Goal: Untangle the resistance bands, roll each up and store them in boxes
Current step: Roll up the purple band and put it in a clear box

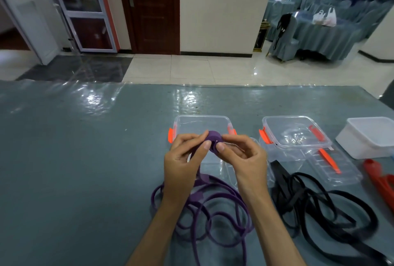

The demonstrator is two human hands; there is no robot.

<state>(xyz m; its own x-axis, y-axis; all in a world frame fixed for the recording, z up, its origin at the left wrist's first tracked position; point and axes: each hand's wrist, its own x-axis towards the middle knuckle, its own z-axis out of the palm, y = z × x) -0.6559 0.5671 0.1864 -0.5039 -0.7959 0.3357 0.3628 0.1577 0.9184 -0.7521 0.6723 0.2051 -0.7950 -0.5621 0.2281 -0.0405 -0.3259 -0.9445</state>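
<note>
I see my left hand and right hand raised over the tabletop's near middle, both pinching a small rolled coil of the purple band between thumbs and curled fingertips. The band's loose loops trail down onto the tabletop beneath my wrists, toward its near edge. Just behind the coil sits an open clear box with orange clips; I can read no writing anywhere.
</note>
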